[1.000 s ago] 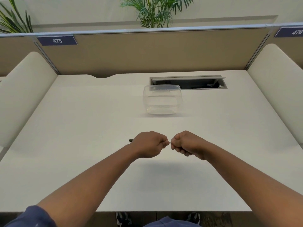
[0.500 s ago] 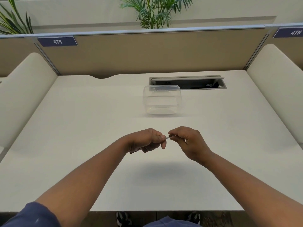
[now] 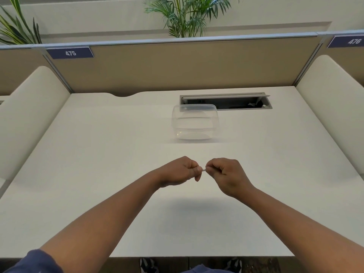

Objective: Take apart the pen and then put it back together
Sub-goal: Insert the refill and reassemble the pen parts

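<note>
Hands: our left hand (image 3: 180, 171) and right hand (image 3: 226, 172) have closed back in, fists almost touching.
Fingers: both sets curled tight on the pen (image 3: 203, 169), a pale sliver between them above the surface (image 3: 98, 154).
Meaning: likely re-gripping to twist or pull again.
Beyond: clear container (image 3: 195, 122), untouched.

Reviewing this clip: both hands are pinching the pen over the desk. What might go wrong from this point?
1. Only a short pale bit of the pen shows between the left hand and right hand; a small part could slip out unseen.
2. Both hands are held above the bare desk, not over the clear container, so a dropped piece may roll away.
</note>
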Action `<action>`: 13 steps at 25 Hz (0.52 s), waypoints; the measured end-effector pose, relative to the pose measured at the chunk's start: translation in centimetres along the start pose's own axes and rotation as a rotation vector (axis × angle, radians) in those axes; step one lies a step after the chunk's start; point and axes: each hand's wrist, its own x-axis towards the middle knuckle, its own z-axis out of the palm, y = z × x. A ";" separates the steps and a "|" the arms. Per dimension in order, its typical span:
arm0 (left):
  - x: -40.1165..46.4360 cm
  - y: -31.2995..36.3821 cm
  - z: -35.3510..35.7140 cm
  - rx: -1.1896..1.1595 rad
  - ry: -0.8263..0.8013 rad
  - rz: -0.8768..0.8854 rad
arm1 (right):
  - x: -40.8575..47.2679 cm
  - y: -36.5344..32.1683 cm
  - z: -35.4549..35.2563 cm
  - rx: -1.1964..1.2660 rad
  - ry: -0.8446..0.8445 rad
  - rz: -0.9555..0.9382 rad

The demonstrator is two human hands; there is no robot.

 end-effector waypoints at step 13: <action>1.6 -1.5 2.4 0.738 0.338 0.180 | 1.1 -0.2 0.0 0.486 -0.210 0.674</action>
